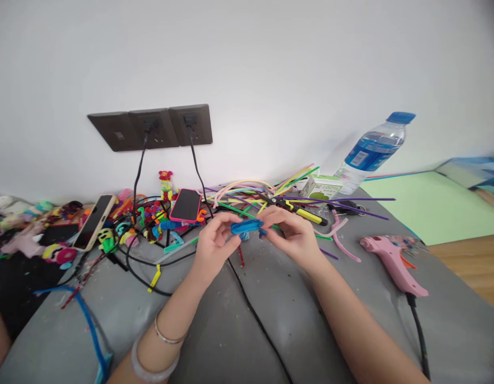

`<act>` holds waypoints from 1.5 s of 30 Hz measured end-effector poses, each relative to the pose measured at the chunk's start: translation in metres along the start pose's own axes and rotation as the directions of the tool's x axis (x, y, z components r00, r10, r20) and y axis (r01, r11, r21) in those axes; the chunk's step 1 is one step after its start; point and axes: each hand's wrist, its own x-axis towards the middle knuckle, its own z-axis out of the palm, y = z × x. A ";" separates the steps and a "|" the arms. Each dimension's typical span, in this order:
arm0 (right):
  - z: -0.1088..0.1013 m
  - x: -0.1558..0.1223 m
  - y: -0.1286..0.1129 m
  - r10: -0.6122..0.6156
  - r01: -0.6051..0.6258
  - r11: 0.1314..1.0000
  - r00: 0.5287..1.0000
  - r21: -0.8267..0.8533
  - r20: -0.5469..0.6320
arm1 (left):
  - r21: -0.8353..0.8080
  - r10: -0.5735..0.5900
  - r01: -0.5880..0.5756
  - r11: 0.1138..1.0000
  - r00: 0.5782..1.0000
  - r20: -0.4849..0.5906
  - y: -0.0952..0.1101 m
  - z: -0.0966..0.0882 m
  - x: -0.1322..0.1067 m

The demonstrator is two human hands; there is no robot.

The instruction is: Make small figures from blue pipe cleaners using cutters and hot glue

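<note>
Blue pipe cleaner [245, 226]: folded into a short bundle and held just above the grey bench [294, 320], in front of a loose pile of coloured stems [250, 189].
Left hand [215, 245]: fingertips pinch the bundle's left end.
Right hand [294, 234]: fingers closed on its right end.
Handling: probably very light, with soft fuzz over a bendable wire that keeps its shape. It should not be slippery, and is best held at the ends.
Nearby: a pink glue gun [390, 261] lies well apart to the right.

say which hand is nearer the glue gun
Right. Both hands pinch the blue pipe cleaner; the right hand is apart from the pink glue gun, the left hand farther off beyond it.
</note>
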 end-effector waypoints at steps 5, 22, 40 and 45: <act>0.000 -0.003 -0.001 0.096 -0.094 0.994 0.995 0.062 -0.024 | 0.022 -0.033 0.034 0.999 0.998 -0.059 0.000 -0.001 0.001; -0.001 0.003 0.002 0.321 -0.322 0.946 0.947 0.039 0.021 | 0.006 -0.103 0.103 0.995 0.994 0.034 -0.005 -0.002 -0.001; -0.001 0.000 0.003 0.338 -0.353 0.935 0.920 0.043 0.198 | 0.058 -0.189 0.182 0.982 0.971 0.147 -0.003 0.000 -0.003; -0.001 0.000 0.004 0.345 -0.366 0.927 0.918 0.081 0.197 | 0.050 -0.178 0.172 0.984 0.972 0.152 -0.003 -0.001 -0.003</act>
